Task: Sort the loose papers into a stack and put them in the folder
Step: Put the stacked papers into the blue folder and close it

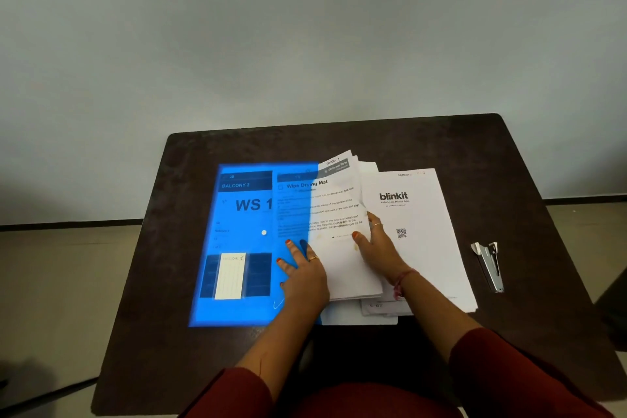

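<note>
A translucent blue folder (237, 312) lies flat on the dark table, with printed sheets showing through it. A bunch of white papers (342, 268) headed "Wipe Drying Mat" sits half under the folder's right edge. My left hand (302, 275) presses flat on the folder and the papers' left side. My right hand (380, 248) rests on the papers' right side, its thumb on top of the sheet. Another sheet printed "blinkit" (427, 234) lies to the right, partly beneath the bunch. More sheets (359, 317) stick out below.
A metal stapler (490, 265) lies on the table's right side. The dark brown table (339, 139) stands against a pale wall. Floor shows on both sides.
</note>
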`<action>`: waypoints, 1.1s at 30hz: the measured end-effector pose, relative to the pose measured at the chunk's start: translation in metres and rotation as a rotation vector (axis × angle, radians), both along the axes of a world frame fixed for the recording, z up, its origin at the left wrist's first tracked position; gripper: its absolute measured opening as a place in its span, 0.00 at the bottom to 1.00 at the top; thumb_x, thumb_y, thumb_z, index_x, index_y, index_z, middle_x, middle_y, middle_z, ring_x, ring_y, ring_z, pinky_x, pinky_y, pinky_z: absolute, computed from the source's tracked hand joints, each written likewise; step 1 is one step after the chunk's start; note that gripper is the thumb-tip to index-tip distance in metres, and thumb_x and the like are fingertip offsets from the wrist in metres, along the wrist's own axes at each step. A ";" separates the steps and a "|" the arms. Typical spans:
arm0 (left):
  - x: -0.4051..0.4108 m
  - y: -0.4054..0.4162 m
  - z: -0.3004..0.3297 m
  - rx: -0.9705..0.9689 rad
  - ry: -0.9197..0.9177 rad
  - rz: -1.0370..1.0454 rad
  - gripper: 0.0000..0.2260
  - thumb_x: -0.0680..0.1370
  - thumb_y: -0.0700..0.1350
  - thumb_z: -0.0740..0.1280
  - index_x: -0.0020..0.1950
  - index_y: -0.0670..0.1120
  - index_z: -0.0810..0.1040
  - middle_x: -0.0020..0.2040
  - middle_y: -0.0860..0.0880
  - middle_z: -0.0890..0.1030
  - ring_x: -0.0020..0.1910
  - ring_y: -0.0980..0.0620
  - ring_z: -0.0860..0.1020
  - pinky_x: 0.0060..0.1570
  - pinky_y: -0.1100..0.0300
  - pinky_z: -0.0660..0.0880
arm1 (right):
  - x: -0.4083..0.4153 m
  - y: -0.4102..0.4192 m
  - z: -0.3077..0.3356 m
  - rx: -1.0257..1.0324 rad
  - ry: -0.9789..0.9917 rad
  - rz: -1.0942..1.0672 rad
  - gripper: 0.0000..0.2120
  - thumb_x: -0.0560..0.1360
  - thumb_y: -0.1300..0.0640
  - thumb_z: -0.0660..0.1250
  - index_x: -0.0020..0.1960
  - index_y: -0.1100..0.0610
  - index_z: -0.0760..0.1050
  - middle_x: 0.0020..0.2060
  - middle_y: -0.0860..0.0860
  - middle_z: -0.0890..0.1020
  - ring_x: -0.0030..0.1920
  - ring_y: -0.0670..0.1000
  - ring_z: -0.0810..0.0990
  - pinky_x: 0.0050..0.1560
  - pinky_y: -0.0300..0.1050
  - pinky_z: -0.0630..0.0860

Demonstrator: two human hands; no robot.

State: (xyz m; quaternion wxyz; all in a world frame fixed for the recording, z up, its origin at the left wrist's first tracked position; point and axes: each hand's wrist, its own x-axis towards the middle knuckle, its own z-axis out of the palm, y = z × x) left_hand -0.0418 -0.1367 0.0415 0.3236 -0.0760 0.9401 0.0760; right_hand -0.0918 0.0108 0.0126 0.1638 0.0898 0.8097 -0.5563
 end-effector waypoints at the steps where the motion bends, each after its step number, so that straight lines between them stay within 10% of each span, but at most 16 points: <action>1: 0.000 0.000 -0.001 -0.001 -0.001 0.005 0.32 0.81 0.37 0.56 0.77 0.41 0.39 0.76 0.36 0.37 0.74 0.28 0.47 0.68 0.39 0.64 | 0.001 -0.004 0.000 -0.007 0.006 -0.010 0.27 0.80 0.61 0.61 0.75 0.58 0.55 0.71 0.53 0.67 0.70 0.54 0.67 0.65 0.39 0.64; 15: 0.002 -0.004 -0.002 -0.037 0.049 -0.038 0.30 0.82 0.39 0.53 0.77 0.41 0.38 0.77 0.36 0.39 0.75 0.31 0.50 0.67 0.44 0.66 | 0.003 -0.049 0.002 -0.028 -0.123 0.148 0.27 0.80 0.59 0.61 0.75 0.58 0.54 0.71 0.54 0.68 0.67 0.54 0.71 0.62 0.43 0.71; 20: 0.002 -0.006 -0.002 -0.020 0.046 -0.046 0.30 0.82 0.39 0.53 0.77 0.41 0.38 0.77 0.37 0.39 0.75 0.31 0.50 0.66 0.46 0.67 | 0.005 -0.049 0.005 0.149 -0.049 -0.126 0.16 0.80 0.60 0.61 0.66 0.63 0.67 0.64 0.57 0.74 0.56 0.52 0.76 0.45 0.22 0.67; 33: 0.002 -0.008 0.001 0.025 0.049 -0.043 0.30 0.81 0.40 0.53 0.78 0.43 0.39 0.77 0.38 0.38 0.75 0.32 0.48 0.65 0.48 0.68 | -0.007 -0.059 -0.004 0.038 -0.026 -0.033 0.14 0.74 0.60 0.68 0.59 0.61 0.78 0.51 0.55 0.83 0.42 0.52 0.82 0.44 0.40 0.81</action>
